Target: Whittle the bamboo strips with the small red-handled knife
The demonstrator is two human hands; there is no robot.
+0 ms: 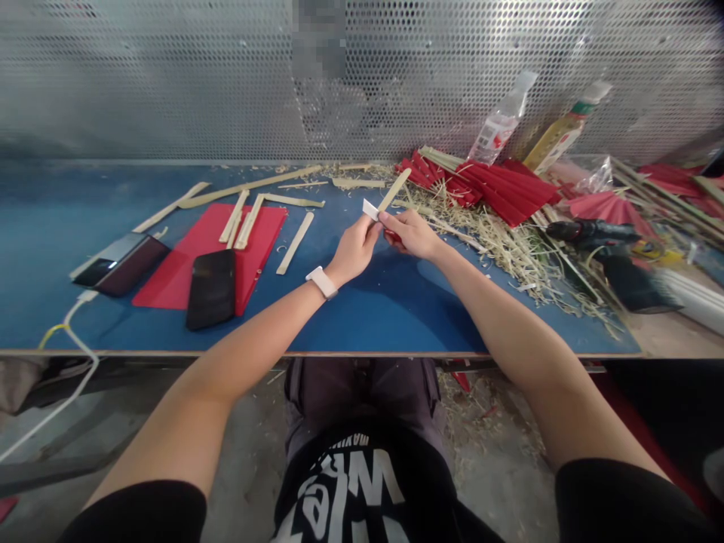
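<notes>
My left hand [354, 247], with a pale watch band at the wrist, is closed around the lower end of a bamboo strip [396, 188]. The strip slants up and away to the right, its rounded far end free. Against it, my right hand [415, 234] is closed with the thumb pressing on a small white flat piece [369, 209], perhaps folded paper or sandpaper; its kind is unclear. Both hands meet just above the blue table [362, 317]. Another short bamboo strip [295, 243] lies to the left of my left hand.
On the left, a red folder [170, 279] bears a black phone [211, 289] and bamboo pieces [249, 222]; a cabled device [121, 264] sits beside it. On the right are shavings [509, 253], red folding fans [503, 188], a power drill [616, 249] and two bottles [501, 124]. Perforated metal [226, 83] stands behind.
</notes>
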